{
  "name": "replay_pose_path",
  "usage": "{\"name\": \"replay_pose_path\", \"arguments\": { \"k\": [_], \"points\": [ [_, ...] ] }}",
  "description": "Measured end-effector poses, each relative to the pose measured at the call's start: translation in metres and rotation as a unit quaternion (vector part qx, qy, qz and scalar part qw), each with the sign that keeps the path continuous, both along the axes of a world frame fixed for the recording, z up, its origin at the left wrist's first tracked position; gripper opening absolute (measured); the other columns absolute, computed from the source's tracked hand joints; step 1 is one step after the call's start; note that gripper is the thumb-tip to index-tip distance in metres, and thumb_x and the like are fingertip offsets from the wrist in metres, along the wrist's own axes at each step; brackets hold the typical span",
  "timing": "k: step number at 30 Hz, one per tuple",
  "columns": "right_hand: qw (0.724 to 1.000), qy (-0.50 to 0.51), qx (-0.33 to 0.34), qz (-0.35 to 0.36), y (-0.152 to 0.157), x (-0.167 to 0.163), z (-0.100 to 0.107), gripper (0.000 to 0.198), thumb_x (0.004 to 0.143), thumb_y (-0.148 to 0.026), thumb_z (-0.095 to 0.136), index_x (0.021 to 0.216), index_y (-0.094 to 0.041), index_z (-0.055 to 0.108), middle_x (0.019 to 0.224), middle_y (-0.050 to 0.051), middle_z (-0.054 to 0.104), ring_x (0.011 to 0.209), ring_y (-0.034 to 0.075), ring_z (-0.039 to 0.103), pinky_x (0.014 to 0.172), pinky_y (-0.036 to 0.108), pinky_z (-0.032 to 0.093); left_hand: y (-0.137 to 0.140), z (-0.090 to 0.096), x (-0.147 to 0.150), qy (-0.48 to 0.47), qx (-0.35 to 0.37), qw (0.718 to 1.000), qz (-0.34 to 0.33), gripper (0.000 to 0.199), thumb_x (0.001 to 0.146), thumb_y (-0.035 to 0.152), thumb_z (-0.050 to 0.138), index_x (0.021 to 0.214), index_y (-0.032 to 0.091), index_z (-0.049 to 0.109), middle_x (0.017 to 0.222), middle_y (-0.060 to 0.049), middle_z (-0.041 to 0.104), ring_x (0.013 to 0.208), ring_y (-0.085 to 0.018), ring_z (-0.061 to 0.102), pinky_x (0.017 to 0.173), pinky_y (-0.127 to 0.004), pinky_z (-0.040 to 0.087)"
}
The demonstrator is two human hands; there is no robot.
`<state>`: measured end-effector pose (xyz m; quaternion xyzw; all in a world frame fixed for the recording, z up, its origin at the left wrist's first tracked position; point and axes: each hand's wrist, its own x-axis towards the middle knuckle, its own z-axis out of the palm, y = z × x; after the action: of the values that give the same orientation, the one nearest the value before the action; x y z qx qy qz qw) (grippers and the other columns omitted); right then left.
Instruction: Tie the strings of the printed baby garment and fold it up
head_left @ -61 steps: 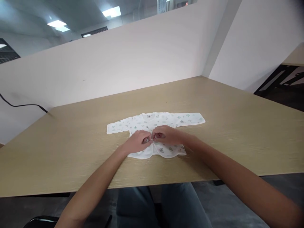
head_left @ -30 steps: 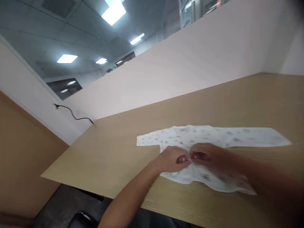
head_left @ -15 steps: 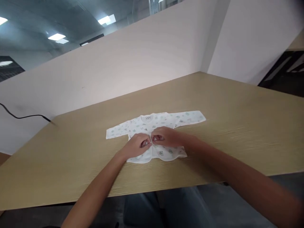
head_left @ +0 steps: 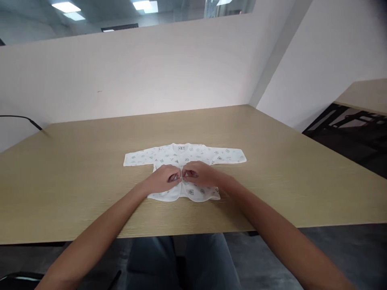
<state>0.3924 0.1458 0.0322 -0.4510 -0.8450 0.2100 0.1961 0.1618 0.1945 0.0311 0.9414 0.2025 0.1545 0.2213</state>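
A small white baby shirt (head_left: 199,152) with a scattered print lies spread on the table, its sleeves stretched out to both sides and its neckline away from me. Over the left half of its front, my left hand (head_left: 165,178) pinches the cloth beside the centre opening. My right hand (head_left: 200,174) pinches the facing edge, fingertips almost meeting those of the left. Both hands are closed at the middle of the front. Whatever fastener may sit between the fingertips is hidden. Below the hands, the two rounded hem corners lie slightly apart.
The wooden table (head_left: 90,161) ends at a white partition (head_left: 151,72) at the back. A black cable (head_left: 30,121) comes in at the far left. Another table (head_left: 365,94) stands beyond the right partition. My legs (head_left: 181,262) are under the front edge.
The view has levelled and shifted, so shirt and table sit differently in the picture. Both hands keep their pinch at the middle of the shirt front.
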Motion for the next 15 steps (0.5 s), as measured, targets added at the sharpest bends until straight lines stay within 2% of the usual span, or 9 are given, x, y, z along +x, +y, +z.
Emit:
{"name": "replay_pose_path", "arguments": {
  "k": [15],
  "points": [
    [0.999,-0.011,-0.028,-0.011,-0.0006,-0.0005,0.0035,0.009,0.087,-0.02,0.06,0.088,-0.02,0.069,0.076,0.0,0.062,0.072,0.015,0.052,0.065,0.028,0.037,0.002,-0.0051,-0.001,0.002,0.013,1.0,-0.011,0.017,0.095,0.028,0.054,0.08,0.019,0.053,0.071,0.002,0.052,0.07,-0.014,0.046,0.069,-0.029,0.035]
  ]
}}
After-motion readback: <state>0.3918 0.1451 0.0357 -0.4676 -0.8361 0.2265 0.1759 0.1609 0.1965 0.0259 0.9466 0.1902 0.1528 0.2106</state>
